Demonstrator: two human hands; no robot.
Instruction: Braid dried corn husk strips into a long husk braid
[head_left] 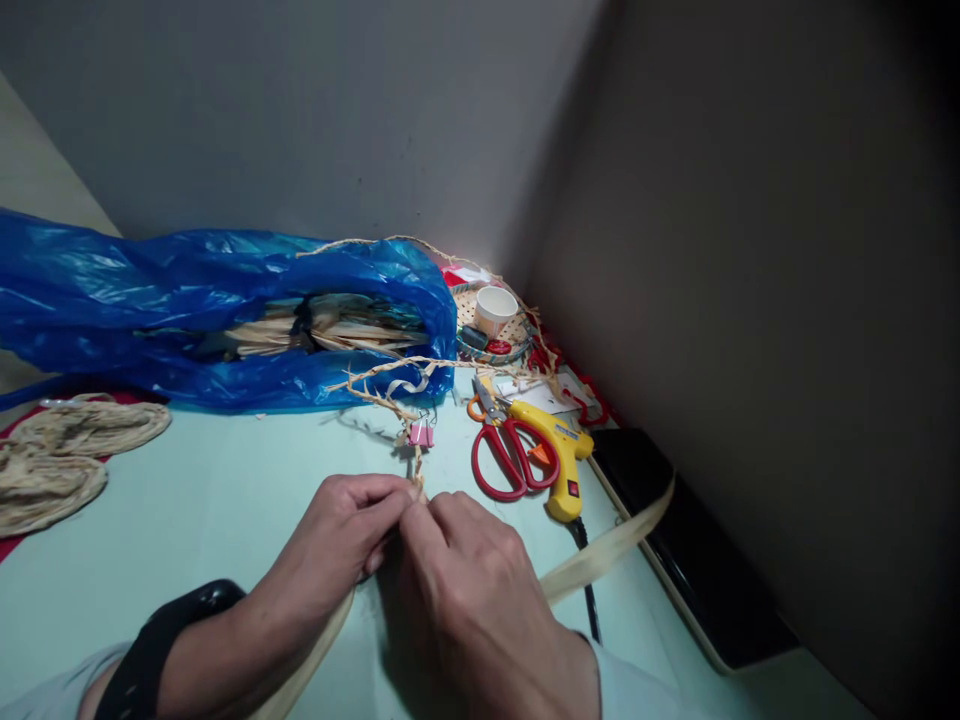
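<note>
A thin braided cord (418, 462) of pale dried plant fibre runs toward me from a pink binder clip (421, 433) on the table. My left hand (349, 530) pinches its near end from the left, fingers closed. Pressed up against it, my right hand (469, 575) is closed on the same end, its fingertips partly hidden. One loose flat fibre strip (611, 545) sticks out to the right behind my right hand. Another strip (322, 640) hangs down below my left wrist. Beyond the clip, the finished braid (465, 364) curves away to the right and back.
Red-handled scissors (514, 460) lie beside a yellow glue gun (559, 450) with a black cord. Further right is a black tablet-like slab (690, 550). A blue plastic bag (210, 280) holds fibre bundles. A white cup (496, 310) stands behind; woven soles (60, 460) lie left.
</note>
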